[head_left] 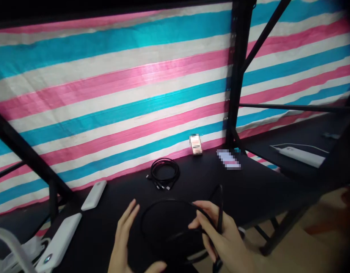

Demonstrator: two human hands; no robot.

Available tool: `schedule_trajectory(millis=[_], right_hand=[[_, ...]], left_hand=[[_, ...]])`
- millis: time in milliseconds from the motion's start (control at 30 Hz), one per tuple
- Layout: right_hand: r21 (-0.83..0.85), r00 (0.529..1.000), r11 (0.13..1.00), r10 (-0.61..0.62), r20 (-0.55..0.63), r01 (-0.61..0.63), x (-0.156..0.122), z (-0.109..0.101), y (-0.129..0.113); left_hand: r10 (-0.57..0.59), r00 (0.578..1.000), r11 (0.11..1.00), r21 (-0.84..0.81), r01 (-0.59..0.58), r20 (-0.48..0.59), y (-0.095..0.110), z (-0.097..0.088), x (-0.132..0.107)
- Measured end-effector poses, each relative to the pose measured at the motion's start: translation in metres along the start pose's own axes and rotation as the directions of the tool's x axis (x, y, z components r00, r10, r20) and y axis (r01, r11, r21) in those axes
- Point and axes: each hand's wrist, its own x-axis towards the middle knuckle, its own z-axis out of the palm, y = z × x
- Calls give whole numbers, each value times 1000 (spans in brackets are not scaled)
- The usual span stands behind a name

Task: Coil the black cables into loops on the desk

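My right hand (220, 235) is closed around a black cable (169, 200), whose loops hang over the near part of the black table. One loop rises above the fingers, and a dark cable end shows below the palm. To the left of these loops, my left hand (126, 242) is open, its fingers pointing up and its thumb apart; nothing is in it. Farther back on the table lies a second black cable (164, 170), coiled, with several connector ends at its front edge.
Two white power banks (62, 240) (94, 195) lie along the table's left side, near white cords. Two blurred-out items (195, 145) (228, 159) are at the back right. Another white power bank (302, 156) lies on a surface at right. Black frame posts (237, 76) stand before a striped sheet (120, 94).
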Motion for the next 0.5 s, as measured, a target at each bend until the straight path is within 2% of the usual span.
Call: schedule_trajectory(millis=[33,100,200,233,300,367,400,433,500], right_hand=[[8,999,1000,28,36,-28,-1,1,-1],[21,990,996,84,110,-87,-2,2,0],[25,984,995,89,156,-94,4,-7,5],[13,986,997,71,149,-74,7,-13,6],[-45,995,999,33,98,-28,14,-31,6],[-127,1000,992,11,22,-8,20,-51,3],[-163,1000,987,8,-21,-11,23,-61,2],[-194,998,981,17,-56,-27,26,-72,1],[-248,994,964,77,-83,-96,30,-95,2]], left_hand=[[-58,998,998,16,58,-4,-3,9,3],[-186,981,980,-61,190,62,-6,27,9],[-322,920,895,-245,373,224,-3,49,17],[-360,886,860,-265,436,291,-2,54,18],[-430,793,791,-242,562,432,-3,62,19],[-496,710,724,-214,656,500,-7,66,21],[-526,695,699,-217,681,490,-11,67,23],[-549,699,687,-228,690,459,-14,66,25],[-556,739,709,-247,660,380,-21,61,32]])
